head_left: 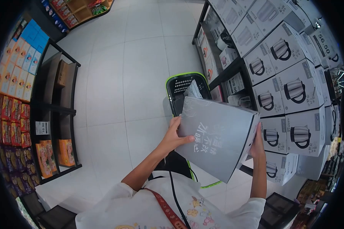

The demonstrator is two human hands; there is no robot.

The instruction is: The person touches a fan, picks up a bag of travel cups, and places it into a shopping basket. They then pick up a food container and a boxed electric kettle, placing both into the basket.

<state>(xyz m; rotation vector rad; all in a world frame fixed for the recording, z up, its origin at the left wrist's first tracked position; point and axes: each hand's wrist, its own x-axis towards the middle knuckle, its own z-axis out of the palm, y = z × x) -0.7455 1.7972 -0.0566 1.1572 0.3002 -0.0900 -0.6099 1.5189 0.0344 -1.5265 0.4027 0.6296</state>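
A large silver-grey box with white lettering on its face is held tilted in front of my body. My left hand grips its left edge, with the thumb lying on the printed face. On the opposite side, my right hand presses against the box's right edge; part of its fingers is hidden. Beneath the box stands a black shopping basket with a bright green rim. A white wrapped item lies in the basket, and the box covers the rest of its inside.
To the right, stacked kettle boxes rise close beside my right arm, above a dark shelf. A black shelf unit with packaged snacks stands at the left. Pale floor tiles run between them. Another wooden shelf is at the far end.
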